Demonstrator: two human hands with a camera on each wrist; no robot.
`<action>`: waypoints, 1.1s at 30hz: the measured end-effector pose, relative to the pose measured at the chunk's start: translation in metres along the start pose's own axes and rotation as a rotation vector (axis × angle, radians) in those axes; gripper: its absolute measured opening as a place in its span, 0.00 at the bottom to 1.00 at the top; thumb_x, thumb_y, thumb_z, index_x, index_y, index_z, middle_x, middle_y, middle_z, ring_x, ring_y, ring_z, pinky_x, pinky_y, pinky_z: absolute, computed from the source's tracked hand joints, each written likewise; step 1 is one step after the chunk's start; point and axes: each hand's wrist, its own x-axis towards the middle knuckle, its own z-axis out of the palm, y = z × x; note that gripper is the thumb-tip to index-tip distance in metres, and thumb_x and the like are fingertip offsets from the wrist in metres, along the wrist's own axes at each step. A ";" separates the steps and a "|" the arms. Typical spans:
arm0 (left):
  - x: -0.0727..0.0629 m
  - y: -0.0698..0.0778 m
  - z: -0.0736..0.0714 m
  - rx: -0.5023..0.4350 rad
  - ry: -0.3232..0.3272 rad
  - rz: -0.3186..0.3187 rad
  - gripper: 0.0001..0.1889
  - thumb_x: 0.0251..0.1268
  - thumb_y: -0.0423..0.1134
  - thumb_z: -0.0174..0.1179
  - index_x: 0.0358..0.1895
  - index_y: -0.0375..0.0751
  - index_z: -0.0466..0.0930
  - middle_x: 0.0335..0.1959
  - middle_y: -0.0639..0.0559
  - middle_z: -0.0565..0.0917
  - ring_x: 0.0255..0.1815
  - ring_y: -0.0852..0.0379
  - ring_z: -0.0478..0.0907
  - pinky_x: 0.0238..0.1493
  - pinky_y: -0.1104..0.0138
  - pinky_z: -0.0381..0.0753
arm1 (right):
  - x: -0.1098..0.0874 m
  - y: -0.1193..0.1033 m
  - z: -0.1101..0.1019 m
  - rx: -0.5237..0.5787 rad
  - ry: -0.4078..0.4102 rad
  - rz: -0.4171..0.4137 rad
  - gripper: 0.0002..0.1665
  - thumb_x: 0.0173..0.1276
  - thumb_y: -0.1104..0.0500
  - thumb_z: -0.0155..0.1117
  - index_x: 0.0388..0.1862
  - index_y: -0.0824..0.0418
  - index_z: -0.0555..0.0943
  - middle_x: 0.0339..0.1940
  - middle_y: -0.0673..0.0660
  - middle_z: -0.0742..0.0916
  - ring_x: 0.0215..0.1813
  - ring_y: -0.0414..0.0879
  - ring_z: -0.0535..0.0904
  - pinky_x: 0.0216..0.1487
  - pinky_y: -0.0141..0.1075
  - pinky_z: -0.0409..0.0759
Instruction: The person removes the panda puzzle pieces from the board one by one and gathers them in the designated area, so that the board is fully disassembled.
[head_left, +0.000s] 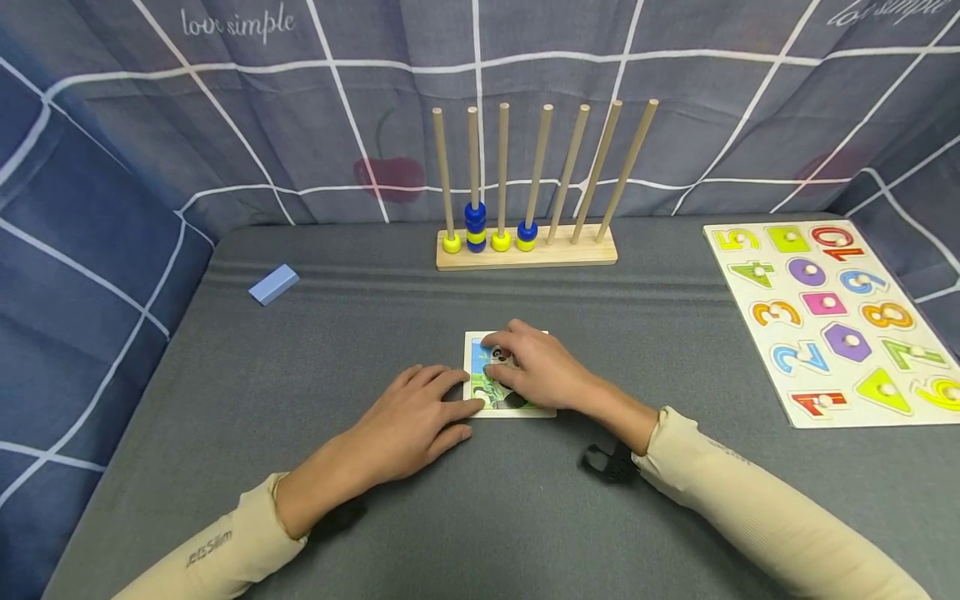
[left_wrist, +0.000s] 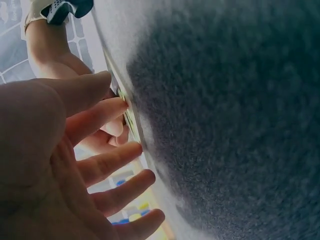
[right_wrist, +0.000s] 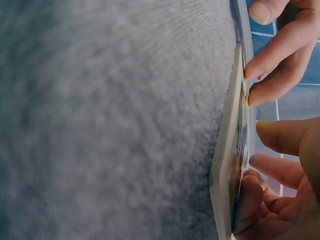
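A small, flat picture puzzle (head_left: 476, 406) with a pale frame and a panda scene lies on the grey table. Over its middle and right side is my right hand (head_left: 543, 367), with thumb and index finger apart on the picture and the other fingers bent against it. This hand hides much of the picture. My left hand (head_left: 416, 417) rests at the puzzle's left edge, fingers spread and nearly straight, with the index fingertip on the frame. In the right wrist view, the puzzle's pale side (right_wrist: 225, 145) lies flat beside both hands' fingertips.
Behind the puzzle stands a wooden peg rack (head_left: 525, 260) with blue and yellow rings on some pegs. A number-and-shape board (head_left: 851, 333) lies at the right. At the back left is a blue block (head_left: 273, 284). A patterned curtain (head_left: 300, 142) hangs behind the table.
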 end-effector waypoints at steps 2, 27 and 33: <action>0.002 -0.001 0.000 -0.001 0.012 0.005 0.19 0.71 0.49 0.60 0.61 0.49 0.81 0.61 0.42 0.76 0.62 0.43 0.71 0.63 0.46 0.67 | 0.001 0.000 0.000 -0.008 -0.003 0.005 0.21 0.70 0.57 0.65 0.59 0.64 0.80 0.40 0.55 0.80 0.39 0.45 0.75 0.38 0.40 0.75; 0.007 0.002 0.003 0.003 -0.025 -0.059 0.20 0.73 0.48 0.58 0.64 0.50 0.80 0.68 0.38 0.71 0.66 0.39 0.69 0.64 0.41 0.65 | 0.005 -0.002 -0.001 0.007 -0.023 0.033 0.24 0.69 0.57 0.66 0.60 0.66 0.79 0.31 0.53 0.76 0.30 0.43 0.67 0.31 0.36 0.65; 0.009 0.001 0.003 0.009 -0.004 -0.071 0.24 0.72 0.48 0.59 0.68 0.47 0.75 0.67 0.39 0.72 0.64 0.39 0.71 0.64 0.42 0.66 | 0.005 -0.001 -0.001 -0.015 -0.005 0.020 0.23 0.71 0.57 0.64 0.62 0.66 0.79 0.29 0.53 0.75 0.28 0.43 0.65 0.28 0.35 0.63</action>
